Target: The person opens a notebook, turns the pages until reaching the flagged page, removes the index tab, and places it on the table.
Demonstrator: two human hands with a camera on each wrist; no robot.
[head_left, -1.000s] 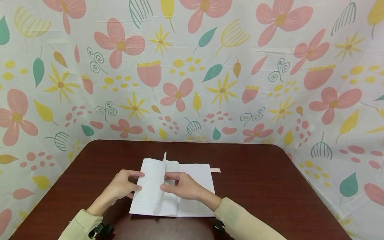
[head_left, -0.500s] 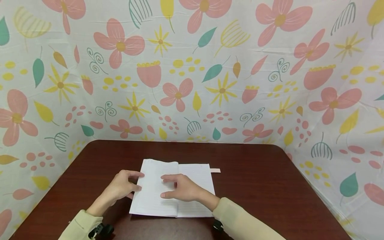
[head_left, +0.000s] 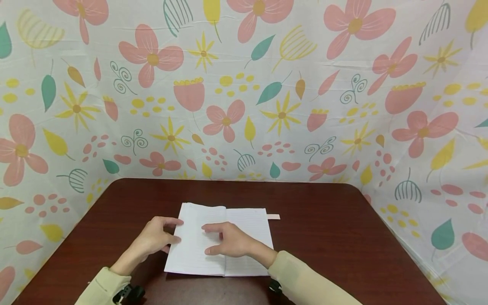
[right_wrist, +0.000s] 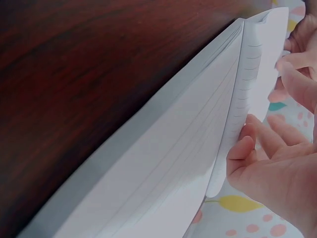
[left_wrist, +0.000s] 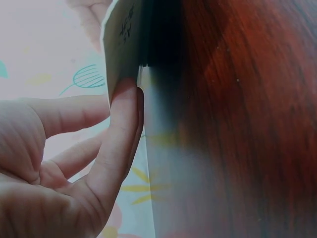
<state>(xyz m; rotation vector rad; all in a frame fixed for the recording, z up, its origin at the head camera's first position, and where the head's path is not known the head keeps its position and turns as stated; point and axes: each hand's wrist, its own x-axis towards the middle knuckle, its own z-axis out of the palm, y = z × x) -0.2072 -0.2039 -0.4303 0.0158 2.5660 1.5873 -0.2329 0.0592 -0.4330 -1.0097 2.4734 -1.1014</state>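
An open notebook [head_left: 249,264] with lined white pages lies on the table. At its left edge my left hand [head_left: 152,237] grips it, thumb on the page side and other fingers underneath. The left wrist view shows these fingers against the underside of the notebook [left_wrist: 120,54], where small dark writing appears. My right hand [head_left: 234,242] reaches across the right page and is over the left page, thumb and index finger apart. In the right wrist view, the right hand [right_wrist: 282,163] has its lower fingers bent close at the page, with no leaf pinched between them.
A pale pink tab [head_left: 273,217] sticks out from the notebook's right edge. The dark reddish-brown table [head_left: 328,237] extends around the notebook. A flower-patterned cloth [head_left: 228,63] hangs behind and along the sides. Dark straps [head_left: 128,293] circle both wrists.
One second ago my right hand held an upright leaf; that leaf now lies flat on the left side. The right fingers have let go and shifted slightly left. My left hand stays put.
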